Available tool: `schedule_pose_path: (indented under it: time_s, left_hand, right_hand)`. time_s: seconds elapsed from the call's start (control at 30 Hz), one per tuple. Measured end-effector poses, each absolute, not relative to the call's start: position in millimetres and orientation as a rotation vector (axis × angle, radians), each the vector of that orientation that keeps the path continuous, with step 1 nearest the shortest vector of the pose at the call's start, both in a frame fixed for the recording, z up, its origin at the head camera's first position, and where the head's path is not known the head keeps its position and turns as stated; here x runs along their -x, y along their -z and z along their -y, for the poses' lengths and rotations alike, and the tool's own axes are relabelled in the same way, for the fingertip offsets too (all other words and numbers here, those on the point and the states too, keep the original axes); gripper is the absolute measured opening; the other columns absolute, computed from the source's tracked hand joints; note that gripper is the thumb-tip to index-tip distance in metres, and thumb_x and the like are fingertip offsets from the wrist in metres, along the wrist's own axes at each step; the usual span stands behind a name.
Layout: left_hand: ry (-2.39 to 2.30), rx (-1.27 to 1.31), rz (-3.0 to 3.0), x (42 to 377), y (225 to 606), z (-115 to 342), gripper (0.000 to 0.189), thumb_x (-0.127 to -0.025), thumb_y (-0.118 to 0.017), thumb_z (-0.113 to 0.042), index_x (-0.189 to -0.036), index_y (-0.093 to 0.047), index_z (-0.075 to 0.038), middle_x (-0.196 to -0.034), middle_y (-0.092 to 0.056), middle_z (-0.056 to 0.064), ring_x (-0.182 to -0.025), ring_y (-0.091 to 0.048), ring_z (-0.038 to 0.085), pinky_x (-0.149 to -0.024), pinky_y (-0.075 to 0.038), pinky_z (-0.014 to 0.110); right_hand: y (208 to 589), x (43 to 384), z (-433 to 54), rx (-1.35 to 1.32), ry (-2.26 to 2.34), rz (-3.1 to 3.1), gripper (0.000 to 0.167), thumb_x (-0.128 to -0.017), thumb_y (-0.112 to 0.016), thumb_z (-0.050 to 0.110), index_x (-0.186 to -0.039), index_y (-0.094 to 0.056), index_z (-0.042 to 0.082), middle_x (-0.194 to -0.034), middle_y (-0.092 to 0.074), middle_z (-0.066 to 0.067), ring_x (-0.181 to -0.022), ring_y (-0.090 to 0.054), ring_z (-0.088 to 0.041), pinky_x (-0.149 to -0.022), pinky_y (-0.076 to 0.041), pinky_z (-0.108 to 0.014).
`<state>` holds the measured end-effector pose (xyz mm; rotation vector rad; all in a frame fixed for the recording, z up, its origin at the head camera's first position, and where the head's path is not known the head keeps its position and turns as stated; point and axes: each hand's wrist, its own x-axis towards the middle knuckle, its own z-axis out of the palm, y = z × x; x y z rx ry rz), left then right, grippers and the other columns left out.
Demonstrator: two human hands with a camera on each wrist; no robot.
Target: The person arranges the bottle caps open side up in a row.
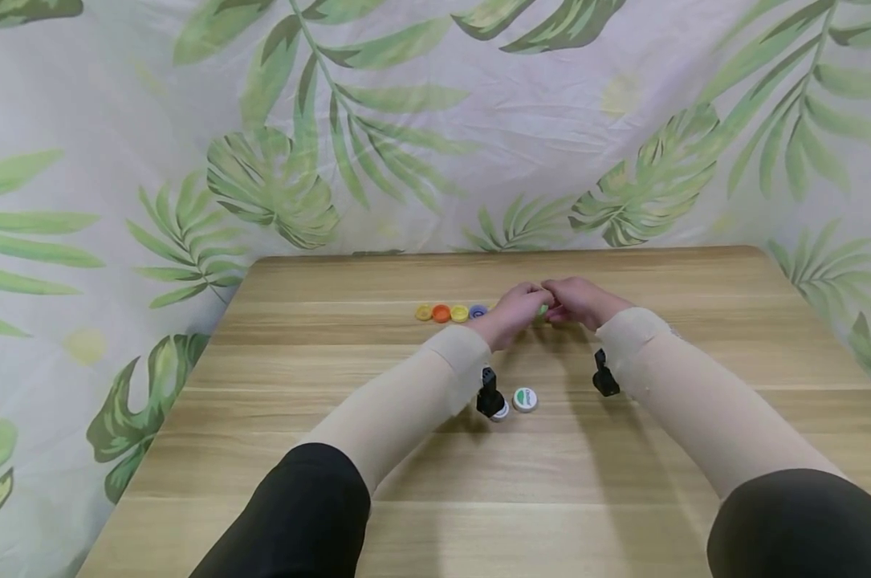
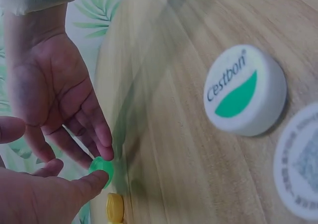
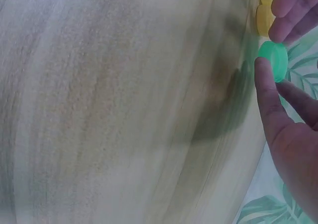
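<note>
At the row's right end a light green bottle cap [image 3: 279, 65] is between my hands. My left hand [image 1: 509, 315] pinches it from the left, one fingertip lying across the cap in the left wrist view. From the right, my right hand [image 1: 583, 302] holds the same cap with its fingertips. Left of the hands a row has a dull yellow cap [image 1: 424, 312], an orange cap [image 1: 441, 314], a yellow cap [image 1: 460, 314] and a blue cap [image 1: 478, 311]. In the head view the green cap is mostly hidden by fingers.
Closer to me stand a white cap [image 1: 525, 400] with a green leaf print and a second white cap [image 1: 503, 413], partly covered by the left wrist camera [image 1: 489, 395]. The wooden table [image 1: 319, 353] ends at a leaf-patterned cloth [image 1: 406, 160] behind.
</note>
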<state>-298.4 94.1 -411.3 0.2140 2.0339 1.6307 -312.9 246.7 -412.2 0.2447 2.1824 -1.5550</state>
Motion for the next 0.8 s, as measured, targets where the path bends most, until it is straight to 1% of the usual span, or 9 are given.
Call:
schedule_pose_path:
  time_s: [0.1, 0.23, 0.37, 0.47, 0.63, 0.7, 0.8]
  left_hand:
    - [-1.617, -0.217, -2.015, 298.6, 411.3, -93.2, 0.051, -0.106, -0.052, -0.021, -0.147, -0.044, 0.006, -0.152, -0.046, 0.020, -0.140, -0.043, 0.033, -0.116, -0.037, 0.046]
    - [-1.590, -0.212, -2.044, 300.7, 412.0, -90.0, 0.051, -0.106, -0.051, -0.019, -0.148, -0.044, 0.008, -0.153, -0.045, 0.021, -0.140, -0.044, 0.033, -0.115, -0.039, 0.044]
    - [-1.617, -0.193, -2.078, 303.2, 410.8, -82.0, 0.047, -0.107, -0.047, -0.017, -0.147, -0.047, 0.007, -0.152, -0.047, 0.021, -0.138, -0.046, 0.034, -0.114, -0.041, 0.044]
    - [-1.659, -0.160, -2.076, 304.1, 409.3, -72.5, 0.046, -0.108, -0.046, -0.016, -0.148, -0.046, 0.007, -0.151, -0.047, 0.022, -0.138, -0.045, 0.035, -0.114, -0.042, 0.043]
    - [-1.693, -0.117, -2.017, 300.7, 410.1, -53.3, 0.045, -0.108, -0.045, -0.013, -0.148, -0.044, 0.009, -0.150, -0.046, 0.023, -0.140, -0.043, 0.036, -0.115, -0.040, 0.043]
    - [-1.669, -0.101, -2.010, 296.4, 410.7, -43.4, 0.043, -0.109, -0.045, -0.013, -0.146, -0.046, 0.009, -0.148, -0.048, 0.024, -0.138, -0.045, 0.037, -0.115, -0.041, 0.044]
    - [-1.615, -0.089, -2.019, 285.7, 411.5, -24.7, 0.041, -0.109, -0.047, -0.014, -0.144, -0.048, 0.007, -0.145, -0.051, 0.023, -0.134, -0.049, 0.037, -0.112, -0.043, 0.044]
  right_hand:
    - [414.2, 312.2, -247.4, -0.242, 1.532, -2.183, 0.047, -0.111, -0.039, 0.022, -0.139, -0.047, -0.016, -0.115, -0.053, -0.017, -0.081, -0.061, -0.012, -0.079, -0.056, -0.022]
    - [418.2, 312.8, -246.2, -0.244, 1.497, -2.188, 0.045, -0.111, -0.039, 0.021, -0.137, -0.047, -0.015, -0.113, -0.053, -0.018, -0.080, -0.061, -0.012, -0.078, -0.056, -0.022]
    - [419.5, 314.0, -243.0, -0.251, 1.482, -2.193, 0.050, -0.112, -0.035, 0.023, -0.143, -0.040, -0.016, -0.111, -0.049, -0.017, -0.079, -0.060, -0.011, -0.076, -0.056, -0.021]
    - [418.6, 314.2, -239.6, -0.250, 1.475, -2.192, 0.052, -0.112, -0.034, 0.022, -0.147, -0.036, -0.016, -0.110, -0.046, -0.016, -0.079, -0.059, -0.012, -0.075, -0.056, -0.020]
    - [417.9, 313.1, -235.9, -0.255, 1.459, -2.188, 0.052, -0.112, -0.035, 0.022, -0.149, -0.035, -0.015, -0.109, -0.046, -0.013, -0.080, -0.058, -0.012, -0.076, -0.056, -0.021]
    - [417.5, 311.4, -235.9, -0.249, 1.450, -2.198, 0.052, -0.112, -0.036, 0.022, -0.150, -0.033, -0.014, -0.107, -0.046, -0.013, -0.080, -0.058, -0.012, -0.075, -0.056, -0.021]
    - [417.7, 306.1, -238.5, -0.210, 1.431, -2.233, 0.049, -0.111, -0.038, 0.019, -0.147, -0.035, -0.014, -0.102, -0.047, -0.012, -0.080, -0.057, -0.013, -0.073, -0.056, -0.021]
